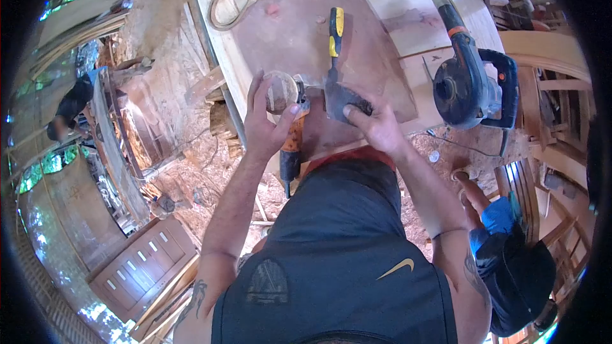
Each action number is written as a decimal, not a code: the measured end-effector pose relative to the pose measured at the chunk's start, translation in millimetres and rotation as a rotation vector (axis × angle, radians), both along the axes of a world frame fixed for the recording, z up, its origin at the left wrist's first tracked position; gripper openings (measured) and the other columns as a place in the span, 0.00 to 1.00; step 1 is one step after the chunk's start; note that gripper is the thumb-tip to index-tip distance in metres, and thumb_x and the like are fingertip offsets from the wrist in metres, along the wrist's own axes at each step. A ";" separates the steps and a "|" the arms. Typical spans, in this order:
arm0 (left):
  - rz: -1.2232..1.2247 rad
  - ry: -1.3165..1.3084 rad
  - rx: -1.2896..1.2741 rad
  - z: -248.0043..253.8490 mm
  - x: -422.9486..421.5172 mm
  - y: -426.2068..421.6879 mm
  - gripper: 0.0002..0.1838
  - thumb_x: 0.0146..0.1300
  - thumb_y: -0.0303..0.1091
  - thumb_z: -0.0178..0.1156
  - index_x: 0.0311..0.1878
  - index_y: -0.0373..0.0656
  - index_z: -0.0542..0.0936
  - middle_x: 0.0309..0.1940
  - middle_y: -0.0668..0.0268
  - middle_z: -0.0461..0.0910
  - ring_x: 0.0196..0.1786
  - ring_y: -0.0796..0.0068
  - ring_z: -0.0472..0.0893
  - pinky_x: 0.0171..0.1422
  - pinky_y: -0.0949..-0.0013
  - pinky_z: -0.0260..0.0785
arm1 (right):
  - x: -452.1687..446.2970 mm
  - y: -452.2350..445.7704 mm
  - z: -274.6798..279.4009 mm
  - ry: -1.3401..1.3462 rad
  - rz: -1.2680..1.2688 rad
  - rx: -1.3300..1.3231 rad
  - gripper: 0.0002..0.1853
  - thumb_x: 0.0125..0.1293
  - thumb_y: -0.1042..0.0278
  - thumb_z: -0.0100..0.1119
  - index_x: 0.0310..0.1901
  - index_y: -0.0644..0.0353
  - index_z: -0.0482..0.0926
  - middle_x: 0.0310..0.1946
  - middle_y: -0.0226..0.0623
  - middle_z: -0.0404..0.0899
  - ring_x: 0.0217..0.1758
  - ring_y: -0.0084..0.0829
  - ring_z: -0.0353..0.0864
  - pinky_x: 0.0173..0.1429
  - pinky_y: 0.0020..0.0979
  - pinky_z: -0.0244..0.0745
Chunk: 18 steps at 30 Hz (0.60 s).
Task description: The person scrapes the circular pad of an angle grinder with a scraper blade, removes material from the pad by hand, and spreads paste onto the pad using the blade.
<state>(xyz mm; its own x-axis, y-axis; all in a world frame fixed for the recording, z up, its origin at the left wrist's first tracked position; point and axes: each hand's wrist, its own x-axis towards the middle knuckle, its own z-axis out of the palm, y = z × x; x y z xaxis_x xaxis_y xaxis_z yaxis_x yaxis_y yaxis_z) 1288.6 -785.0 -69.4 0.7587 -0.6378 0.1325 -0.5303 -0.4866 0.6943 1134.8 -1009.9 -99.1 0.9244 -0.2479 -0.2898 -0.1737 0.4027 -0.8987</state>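
My left hand (271, 121) curls around the round sanding disc (280, 92) of an orange and black angle grinder (293, 139), its thumb against the tool's head. The grinder lies at the near edge of the work surface with its black end toward me. In my right hand (380, 129) a dark, flat piece like sandpaper (344, 103) is pinched between thumb and fingers. Just beyond it lies a chisel-like tool (336, 32) with a yellow and black handle, its lower end meeting the dark piece. Whether they touch is unclear.
A brown panel (293, 32) covers part of the pale wooden bench (408, 32). A corded blower (462, 83) stands at the right, and a looped cable (229, 0) lies at the far left. Another person (510, 261) is low at the right. Shavings cover the floor (197, 178).
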 end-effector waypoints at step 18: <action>0.332 0.158 -0.085 -22.3 6.6 27.3 0.46 0.67 0.45 0.77 0.83 0.41 0.65 0.73 0.48 0.74 0.73 0.52 0.78 0.76 0.52 0.74 | 12.4 19.7 -12.3 0.041 0.080 -0.205 0.26 0.69 0.78 0.62 0.69 0.65 0.83 0.55 0.46 0.90 0.58 0.30 0.88 0.66 0.36 0.82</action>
<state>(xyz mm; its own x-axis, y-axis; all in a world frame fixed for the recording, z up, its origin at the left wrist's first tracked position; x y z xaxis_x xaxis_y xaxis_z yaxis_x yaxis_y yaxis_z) 1295.2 -757.7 -91.7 0.9376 -0.3455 0.0390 -0.2363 -0.5510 0.8003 1147.3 -990.3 -111.4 0.9318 -0.2322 -0.2790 -0.2361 0.1959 -0.9518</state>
